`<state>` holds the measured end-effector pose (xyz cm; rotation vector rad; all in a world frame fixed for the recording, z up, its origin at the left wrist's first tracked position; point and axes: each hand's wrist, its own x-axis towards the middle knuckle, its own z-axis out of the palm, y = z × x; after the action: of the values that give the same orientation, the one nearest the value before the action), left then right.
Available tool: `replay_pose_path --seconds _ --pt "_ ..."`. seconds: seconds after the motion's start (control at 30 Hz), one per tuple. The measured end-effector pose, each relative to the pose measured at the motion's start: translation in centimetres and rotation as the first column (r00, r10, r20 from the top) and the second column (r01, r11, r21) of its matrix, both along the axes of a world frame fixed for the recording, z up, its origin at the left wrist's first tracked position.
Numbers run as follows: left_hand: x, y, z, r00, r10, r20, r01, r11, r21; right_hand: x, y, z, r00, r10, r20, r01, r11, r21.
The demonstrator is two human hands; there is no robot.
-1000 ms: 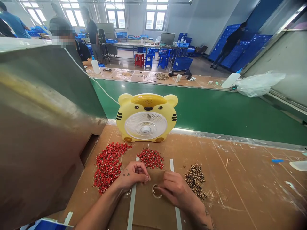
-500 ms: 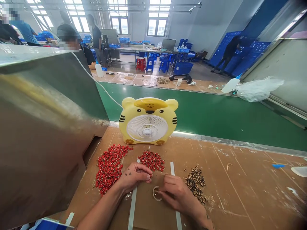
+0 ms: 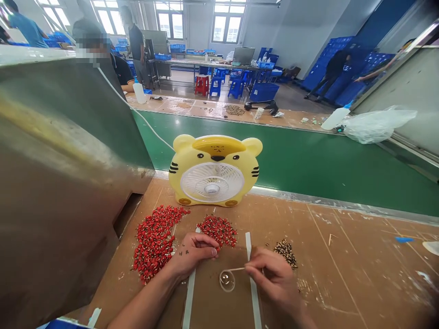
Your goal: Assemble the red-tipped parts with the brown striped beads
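My left hand is closed in a pinch, with a small red piece just showing at the fingertips. Between thumb and fingers, my right hand grips a thin pale stick. The stick's far end reaches the rim of a small round clear dish, which has a shiny spot inside. Behind my left hand lies a small pile of red pieces. A larger pile of red pieces spreads to the left. Black-and-gold pieces are heaped beyond my right hand, partly hidden by it.
A yellow animal-faced fan stands at the back of the brown work surface. A large metal box blocks the left side. White tape strips flank the dish. Beyond the green belt, a person sits at another bench.
My right hand has moved right, away from the dish, so the stick shows plainly. The left hand keeps its pinch almost in place. The view has shifted slightly.
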<state>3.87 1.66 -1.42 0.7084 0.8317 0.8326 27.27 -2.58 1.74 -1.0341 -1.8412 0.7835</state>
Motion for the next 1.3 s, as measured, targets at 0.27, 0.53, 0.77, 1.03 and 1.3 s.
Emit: replay_pose_path --seconds 0.27,0.53,0.77,1.03,1.3 --pt "0.2 -0.3 0.8 0.999 -0.039 -0.020 0.039 0.999 -0.021 -1.7 0.4 0.0 0.983 -0.146 -0.114 0.150 0.988 0.027" --pt "0.4 -0.6 0.9 0.998 -0.069 -0.011 0.069 0.998 -0.007 -1.7 0.2 -0.6 0.988 -0.144 -0.050 0.146 0.987 0.058" --pt "0.5 -0.4 0.6 1.000 -0.027 0.010 0.027 1.000 0.008 -1.8 0.0 -0.9 0.979 -0.203 0.018 0.200 0.973 0.111" --pt "0.3 -0.2 1.0 0.999 0.027 -0.035 -0.027 1.000 0.011 -0.2 0.0 -0.3 0.948 0.132 0.289 -0.114 0.990 -0.081" --pt "0.1 0.2 -0.2 1.000 0.014 -0.011 -0.013 0.999 0.036 5.0 1.4 1.4 0.780 -0.285 0.557 0.383 0.921 -0.066"
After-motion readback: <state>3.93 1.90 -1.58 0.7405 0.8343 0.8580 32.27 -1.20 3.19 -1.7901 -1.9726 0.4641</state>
